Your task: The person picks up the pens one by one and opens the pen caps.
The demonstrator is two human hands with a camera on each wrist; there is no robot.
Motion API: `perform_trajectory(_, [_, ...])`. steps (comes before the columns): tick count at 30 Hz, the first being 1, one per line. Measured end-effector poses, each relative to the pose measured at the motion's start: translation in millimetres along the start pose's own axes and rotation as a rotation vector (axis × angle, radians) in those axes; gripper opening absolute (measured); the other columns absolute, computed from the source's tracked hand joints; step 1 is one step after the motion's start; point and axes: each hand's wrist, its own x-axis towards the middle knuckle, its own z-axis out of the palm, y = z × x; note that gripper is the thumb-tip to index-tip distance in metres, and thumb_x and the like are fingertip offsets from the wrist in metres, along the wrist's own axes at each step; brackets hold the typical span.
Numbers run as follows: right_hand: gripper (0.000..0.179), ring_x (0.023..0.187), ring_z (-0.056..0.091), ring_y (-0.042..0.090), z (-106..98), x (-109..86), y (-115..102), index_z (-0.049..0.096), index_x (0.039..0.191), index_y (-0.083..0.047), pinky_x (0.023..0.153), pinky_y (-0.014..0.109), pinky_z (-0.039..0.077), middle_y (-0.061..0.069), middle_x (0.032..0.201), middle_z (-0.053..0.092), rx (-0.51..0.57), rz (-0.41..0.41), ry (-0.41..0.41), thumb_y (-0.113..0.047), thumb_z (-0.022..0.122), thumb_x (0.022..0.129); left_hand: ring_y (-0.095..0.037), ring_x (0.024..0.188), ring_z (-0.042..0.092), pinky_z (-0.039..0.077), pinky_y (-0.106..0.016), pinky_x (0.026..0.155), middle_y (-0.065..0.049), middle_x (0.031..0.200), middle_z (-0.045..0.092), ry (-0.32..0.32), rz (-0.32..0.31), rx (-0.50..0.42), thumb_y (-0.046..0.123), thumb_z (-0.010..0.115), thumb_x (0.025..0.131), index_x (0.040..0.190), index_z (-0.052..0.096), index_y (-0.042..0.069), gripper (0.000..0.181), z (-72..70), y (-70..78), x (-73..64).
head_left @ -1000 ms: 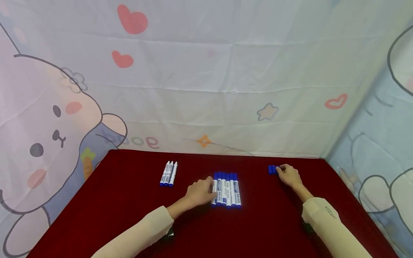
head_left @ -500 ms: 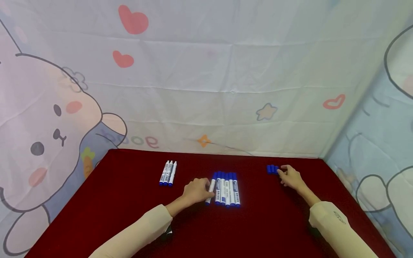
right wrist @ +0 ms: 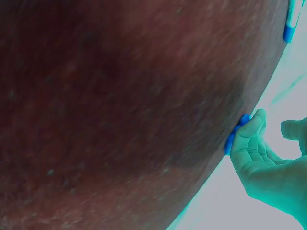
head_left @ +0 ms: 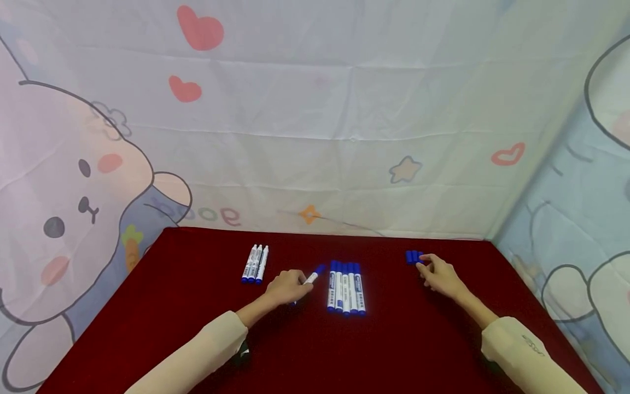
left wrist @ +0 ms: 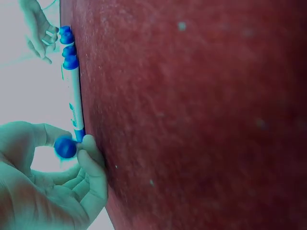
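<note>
My left hand (head_left: 285, 287) pinches a white marker (head_left: 312, 277) with a blue cap, tilted, its capped end pointing to the far right. In the left wrist view the blue end of this marker (left wrist: 65, 147) shows between thumb and fingers. Just right of it several capped markers (head_left: 346, 290) lie side by side, caps pointing away. At the far right, three blue marker caps (head_left: 413, 257) lie in a short row. Beside them is my right hand (head_left: 441, 276), with its fingertips right at the nearest cap. In the right wrist view its thumb (right wrist: 292, 129) stands apart from the fingers.
Three uncapped markers (head_left: 256, 264) with white tips lie together at the back left. A dark red cloth (head_left: 384, 350) covers the table. A printed curtain (head_left: 295, 109) hangs behind the table's back edge.
My left hand has drawn one marker leftward out of the row and tilted it. My right hand has shifted slightly, while the caps beside it stay in their row.
</note>
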Motion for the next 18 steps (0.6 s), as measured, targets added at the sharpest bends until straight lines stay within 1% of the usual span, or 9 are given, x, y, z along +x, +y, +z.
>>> perform_trajectory(4, [0.046,0.065,0.062,0.015,6.2,-0.1,-11.9,0.046,0.138,0.016,0.054,0.024,0.052,0.016,0.088,0.069,0.005,-0.04,-0.022,-0.019,0.052,0.108,-0.01,0.044,0.049,0.036,-0.019,0.04,-0.001,0.055,0.059,-0.028,-0.008,-0.083,0.018,0.059,0.092,0.101,0.07,0.001,0.022,-5.7,-2.8,-2.9])
perform_trajectory(6, [0.045,0.064,0.062,0.015,10.4,0.0,-18.7,0.048,0.137,0.015,0.054,0.024,0.052,0.016,0.087,0.069,0.01,-0.068,-0.041,-0.018,0.052,0.107,-0.01,0.044,0.049,0.035,-0.018,0.039,-0.003,0.055,0.058,-0.044,0.01,-0.145,0.012,0.058,0.093,0.103,0.069,-0.001,0.02,-8.0,-3.8,-3.4])
perform_trajectory(10, [0.041,0.063,0.061,0.015,20.1,-0.9,-33.3,0.054,0.134,0.012,0.054,0.025,0.052,0.014,0.085,0.068,0.027,-0.116,-0.083,-0.019,0.053,0.107,-0.01,0.049,0.051,0.039,-0.019,0.045,-0.011,0.07,0.064,-0.111,0.064,-0.265,0.006,0.057,0.093,0.108,0.065,-0.005,0.02,-14.2,-1.5,-5.4])
perform_trajectory(12, [0.038,0.062,0.06,0.014,25.2,-1.5,-41.5,0.056,0.132,0.01,0.054,0.024,0.051,0.013,0.084,0.068,0.039,-0.13,-0.102,-0.02,0.053,0.107,-0.01,0.052,0.052,0.039,-0.019,0.046,-0.014,0.078,0.066,-0.152,0.082,-0.302,0.005,0.058,0.093,0.112,0.063,-0.006,0.022,-16.6,1.7,-6.8])
perform_trajectory(14, [0.037,0.062,0.06,0.015,30.0,-2.2,-50.1,0.059,0.13,0.009,0.053,0.024,0.051,0.014,0.084,0.068,0.046,-0.148,-0.124,-0.019,0.054,0.107,-0.01,0.054,0.052,0.04,-0.02,0.048,-0.015,0.084,0.067,-0.176,0.093,-0.31,0.005,0.059,0.092,0.114,0.063,-0.005,0.025,-18.0,6.7,-8.6])
perform_trajectory(18, [0.034,0.062,0.06,0.013,39.5,-3.5,-66.4,0.063,0.126,0.006,0.053,0.023,0.051,0.012,0.083,0.067,0.046,-0.181,-0.168,-0.02,0.053,0.107,-0.01,0.069,0.054,0.043,-0.022,0.061,-0.01,0.091,0.071,-0.167,0.139,-0.243,0.013,0.067,0.092,0.11,0.068,0.001,0.021,-16.7,16.2,-11.1])
